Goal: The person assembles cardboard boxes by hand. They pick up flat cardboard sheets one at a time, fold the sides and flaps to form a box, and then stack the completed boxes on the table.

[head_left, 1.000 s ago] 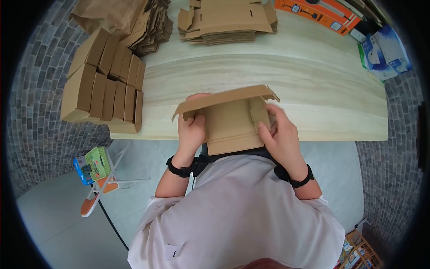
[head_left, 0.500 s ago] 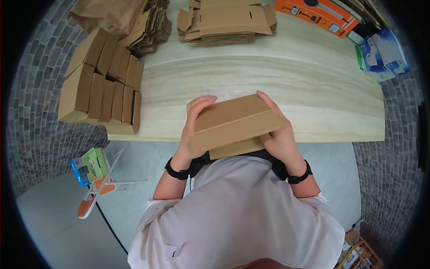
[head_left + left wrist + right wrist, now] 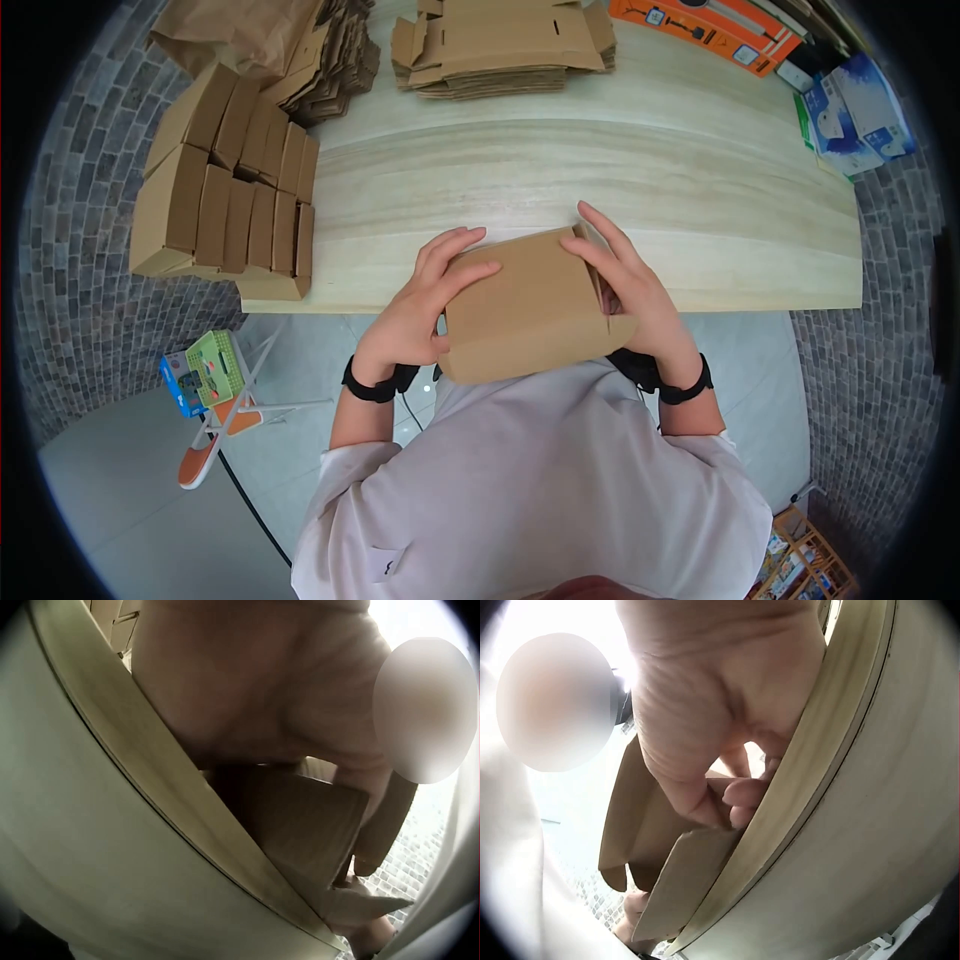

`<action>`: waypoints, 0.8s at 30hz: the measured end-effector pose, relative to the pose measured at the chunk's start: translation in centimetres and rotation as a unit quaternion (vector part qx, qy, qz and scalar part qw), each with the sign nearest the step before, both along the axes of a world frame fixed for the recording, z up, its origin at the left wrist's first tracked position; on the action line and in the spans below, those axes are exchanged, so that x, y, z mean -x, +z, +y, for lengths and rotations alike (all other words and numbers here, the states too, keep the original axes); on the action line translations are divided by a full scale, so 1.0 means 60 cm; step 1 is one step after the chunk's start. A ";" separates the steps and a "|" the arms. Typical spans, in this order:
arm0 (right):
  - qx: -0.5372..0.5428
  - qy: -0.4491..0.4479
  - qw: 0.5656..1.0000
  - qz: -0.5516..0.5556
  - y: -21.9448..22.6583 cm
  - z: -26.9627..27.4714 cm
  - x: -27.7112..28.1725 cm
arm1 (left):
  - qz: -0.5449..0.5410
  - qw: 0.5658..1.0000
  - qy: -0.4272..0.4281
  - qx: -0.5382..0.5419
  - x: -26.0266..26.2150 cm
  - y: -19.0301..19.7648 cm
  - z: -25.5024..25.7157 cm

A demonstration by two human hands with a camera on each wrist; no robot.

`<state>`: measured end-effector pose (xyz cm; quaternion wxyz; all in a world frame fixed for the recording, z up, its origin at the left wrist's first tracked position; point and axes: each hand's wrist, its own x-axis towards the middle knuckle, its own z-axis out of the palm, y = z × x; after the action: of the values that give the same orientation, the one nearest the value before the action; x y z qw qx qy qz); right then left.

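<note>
A brown cardboard box (image 3: 525, 300) is held at the table's front edge, its lid folded over the top and its front flap sticking out toward the person. My left hand (image 3: 415, 305) grips its left side, thumb lying on the lid. At the right side my right hand (image 3: 635, 290) has its thumb on the lid's corner and its fingers along the side, where a gap shows. In the right wrist view, the curled fingers of the right hand (image 3: 712, 727) touch a side flap (image 3: 686, 881). The left wrist view shows the left hand (image 3: 262, 682) over the box side (image 3: 300, 817).
Folded boxes (image 3: 170, 215) stand in two stacked rows at the table's left. Flat cardboard pieces (image 3: 500, 45) lie at the back, with more beside a brown paper bag (image 3: 235, 40). An orange box (image 3: 710, 30) and a blue-and-white box (image 3: 855, 115) are at the back right.
The lid, raised a second ago, has swung down over the box toward the person. Both thumbs have moved onto the lid, and the left hand has shifted outward.
</note>
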<state>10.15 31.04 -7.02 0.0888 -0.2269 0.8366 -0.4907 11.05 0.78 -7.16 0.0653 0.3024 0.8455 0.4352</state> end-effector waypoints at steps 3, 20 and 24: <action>-0.012 0.050 0.998 -0.023 0.009 0.013 -0.001 | -0.002 0.997 -0.036 0.065 -0.006 0.014 0.004; 0.005 0.173 0.985 0.012 0.012 0.027 -0.017 | 0.239 0.962 0.045 0.128 -0.026 -0.051 -0.005; 0.105 0.114 0.988 0.023 -0.004 0.015 -0.012 | 0.220 0.973 0.061 -0.017 -0.013 -0.060 0.008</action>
<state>10.88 31.94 -7.24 0.1006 -0.3404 0.7507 -0.5572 11.85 1.26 -10.73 -0.1542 0.3399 0.8485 0.3751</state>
